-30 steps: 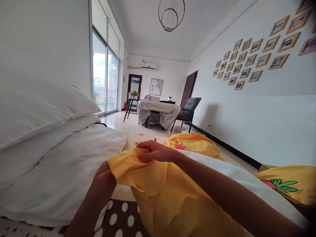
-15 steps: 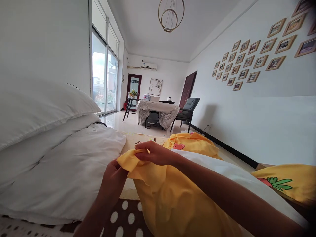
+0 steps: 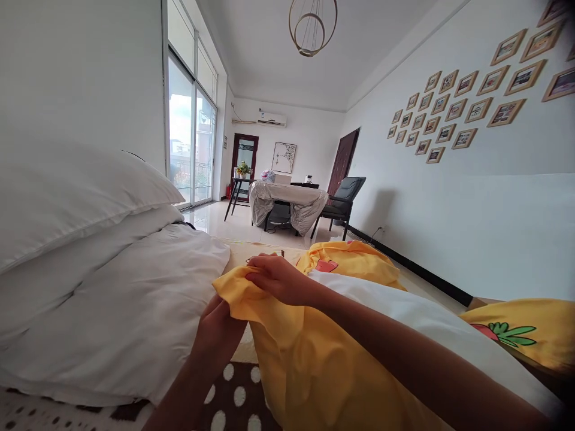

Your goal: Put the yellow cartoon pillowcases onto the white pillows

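Observation:
A yellow fabric cover [image 3: 323,365] spreads from the middle toward the bottom, its corner lifted above the bed. Closed on that corner from the lower left is my left hand [image 3: 220,329], its fingertips partly hidden behind the cloth. My right hand [image 3: 278,278] reaches across from the right and pinches the upper edge of the same corner. Beneath my right forearm lies a puffy white insert [image 3: 386,293], next to the yellow cloth. More yellow fabric [image 3: 359,263] with a red print lies bunched just beyond it.
White pillows [image 3: 90,197] are stacked at the left over white bedding [image 3: 126,305]. A brown spotted blanket [image 3: 238,389] lies below my hands. At the right edge rests a yellow piece with a carrot print [image 3: 530,329]. Farther off stand a covered table [image 3: 287,194] and a dark chair [image 3: 344,197].
My left hand has shifted slightly right and sits further under the cover's corner. My right hand keeps its pinch almost in place. The view has barely moved.

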A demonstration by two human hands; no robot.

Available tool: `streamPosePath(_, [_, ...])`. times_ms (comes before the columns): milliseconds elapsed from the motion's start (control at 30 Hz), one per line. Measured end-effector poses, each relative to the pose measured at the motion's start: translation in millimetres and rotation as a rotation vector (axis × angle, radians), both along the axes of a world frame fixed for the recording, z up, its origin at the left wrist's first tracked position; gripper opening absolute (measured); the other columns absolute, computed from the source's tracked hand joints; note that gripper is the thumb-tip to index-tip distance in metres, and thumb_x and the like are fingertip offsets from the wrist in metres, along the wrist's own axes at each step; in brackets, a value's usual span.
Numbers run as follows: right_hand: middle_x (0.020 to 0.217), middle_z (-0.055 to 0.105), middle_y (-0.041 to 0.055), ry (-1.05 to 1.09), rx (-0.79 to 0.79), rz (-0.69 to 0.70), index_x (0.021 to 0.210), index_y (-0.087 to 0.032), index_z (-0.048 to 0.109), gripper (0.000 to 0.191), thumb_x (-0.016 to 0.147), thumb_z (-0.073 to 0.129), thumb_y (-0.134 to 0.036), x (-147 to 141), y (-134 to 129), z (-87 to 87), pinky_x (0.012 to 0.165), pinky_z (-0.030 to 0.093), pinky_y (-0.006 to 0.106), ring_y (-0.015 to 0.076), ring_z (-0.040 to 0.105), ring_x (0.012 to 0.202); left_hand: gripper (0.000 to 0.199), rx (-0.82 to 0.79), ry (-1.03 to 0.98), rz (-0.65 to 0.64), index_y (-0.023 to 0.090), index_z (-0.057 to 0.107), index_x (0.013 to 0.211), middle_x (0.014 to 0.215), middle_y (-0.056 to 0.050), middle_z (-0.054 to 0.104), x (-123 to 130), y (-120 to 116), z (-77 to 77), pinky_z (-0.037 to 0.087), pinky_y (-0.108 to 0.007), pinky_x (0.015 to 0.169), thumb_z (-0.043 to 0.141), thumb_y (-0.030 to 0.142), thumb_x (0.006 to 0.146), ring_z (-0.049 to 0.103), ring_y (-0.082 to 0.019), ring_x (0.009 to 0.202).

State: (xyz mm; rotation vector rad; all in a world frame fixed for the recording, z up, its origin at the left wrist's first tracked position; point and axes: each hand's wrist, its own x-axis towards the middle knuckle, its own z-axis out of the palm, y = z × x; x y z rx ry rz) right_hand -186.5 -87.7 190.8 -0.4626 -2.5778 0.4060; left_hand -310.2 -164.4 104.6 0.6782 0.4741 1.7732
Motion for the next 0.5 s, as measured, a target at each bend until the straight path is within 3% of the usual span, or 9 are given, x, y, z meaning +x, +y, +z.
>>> streamPosePath(100, [0.088,0.058,0.0039,0.118,0.273,-0.091,0.090,-0.016,0.056,0.009,0.089,0.052,-0.025,3,-3,-2.8,0.084,0.033,0.033,0.0160,0.050,0.086,0.025,0.008,-0.048,-0.040,0.015,0.071,0.094,0.081,-0.007,0.070,5,0,3.3,0.054,-0.031,0.074,0.069,0.018,0.069,0.065,-0.025,0.088])
streamPosePath(200, [0.101,0.058,0.0081,0.297,0.403,-0.185,0.098,-0.016,0.057,0.011,0.089,0.052,-0.021,9,-6,-4.6,0.084,0.035,0.032,0.0165,0.051,0.090,0.023,-0.006,-0.070,-0.074,0.014,0.071,0.091,0.087,-0.009,0.071,8,1,4.1,0.054,-0.035,0.080,0.067,0.016,0.069,0.064,-0.027,0.091])
streamPosePath(333, [0.080,0.063,0.0031,0.193,0.322,-0.038,0.080,-0.017,0.064,0.011,0.088,0.055,-0.018,17,-4,-8.4,0.077,0.038,0.029,0.0141,0.053,0.077,0.024,-0.018,-0.079,-0.069,0.013,0.071,0.092,0.088,-0.009,0.071,10,4,-0.2,0.054,-0.036,0.083,0.068,0.018,0.069,0.065,-0.026,0.091])
streamPosePath(500, [0.084,0.068,0.0046,0.161,0.216,0.122,0.085,-0.017,0.070,0.012,0.086,0.058,-0.016,22,-1,-12.3,0.077,0.043,0.029,0.0140,0.059,0.078,0.034,-0.032,-0.063,-0.024,0.013,0.072,0.092,0.088,-0.009,0.070,14,5,-1.8,0.054,-0.035,0.081,0.077,0.027,0.061,0.064,-0.027,0.090])
